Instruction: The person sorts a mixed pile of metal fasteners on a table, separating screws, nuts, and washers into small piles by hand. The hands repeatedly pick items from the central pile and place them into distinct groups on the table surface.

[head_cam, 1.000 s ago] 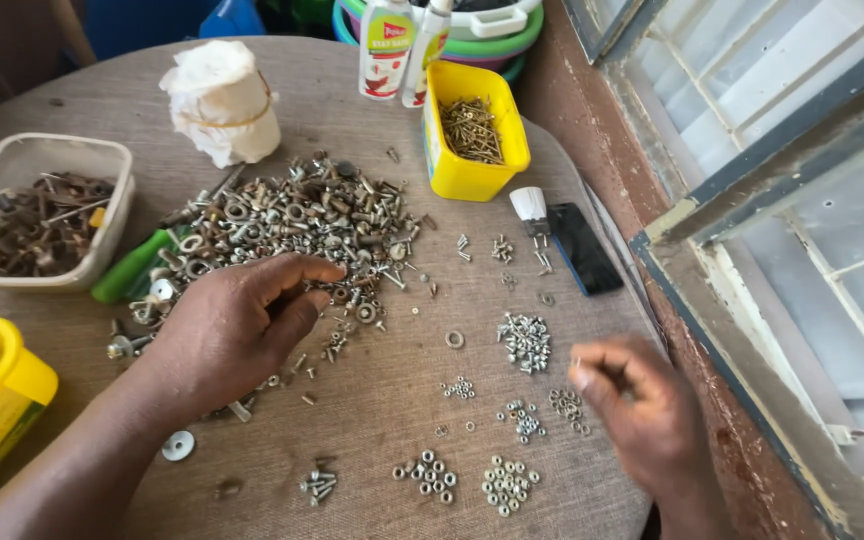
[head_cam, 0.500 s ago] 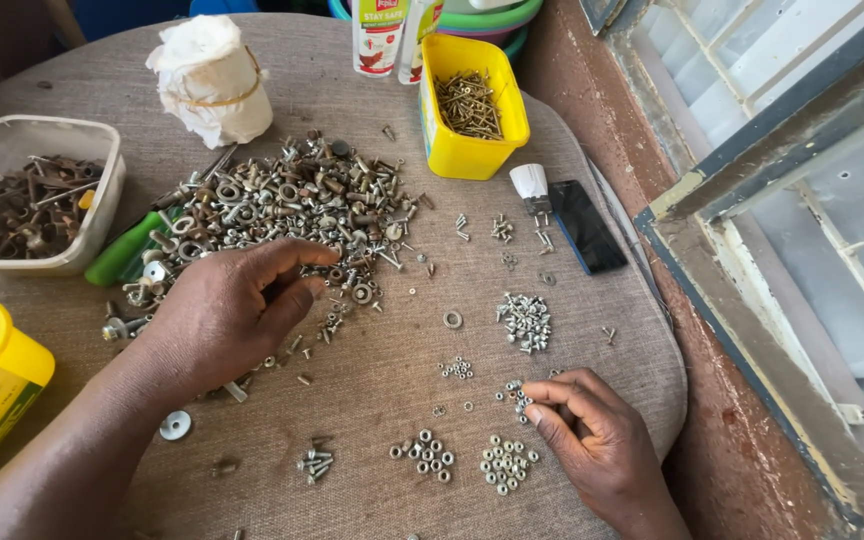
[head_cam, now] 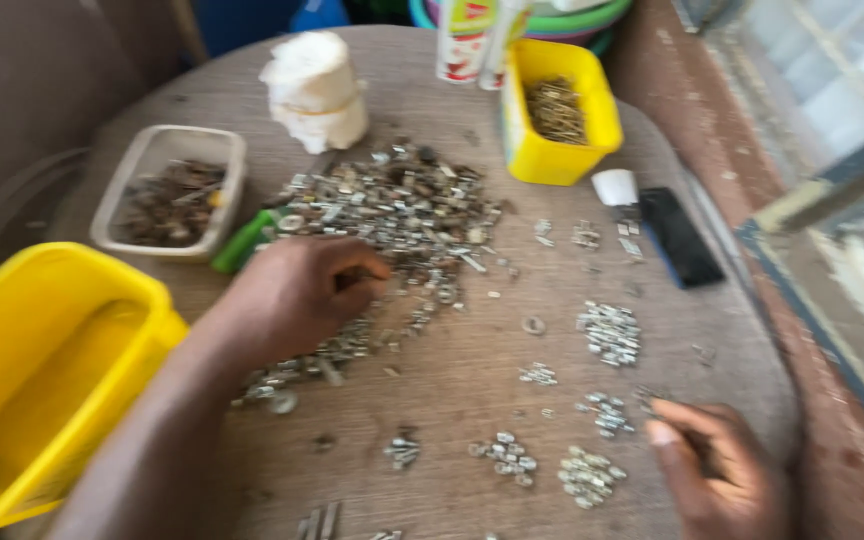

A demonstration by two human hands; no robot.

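A big heap of mixed metal nuts, bolts and washers [head_cam: 392, 205] lies in the middle of a round grey table [head_cam: 452, 350]. My left hand [head_cam: 297, 295] rests on the near edge of the heap, fingers curled down into the pieces; whether it holds any is hidden. My right hand [head_cam: 717, 470] hovers at the table's near right, thumb and fingers pinched together beside small sorted piles of nuts [head_cam: 590, 475] and screws [head_cam: 609, 332]. The frame is blurred.
A yellow tub with screws [head_cam: 557, 110] stands at the back, a clear tray of rusty parts [head_cam: 167, 190] at the left, a large yellow bin [head_cam: 42, 370] at the near left. A black phone [head_cam: 679, 235], a white roll [head_cam: 314, 90] and a green handle [head_cam: 244, 240] also lie here.
The view has swung left and blurred. My right hand has drawn back from the small piles toward the near right edge. My left hand stays on the heap, fingers more curled.
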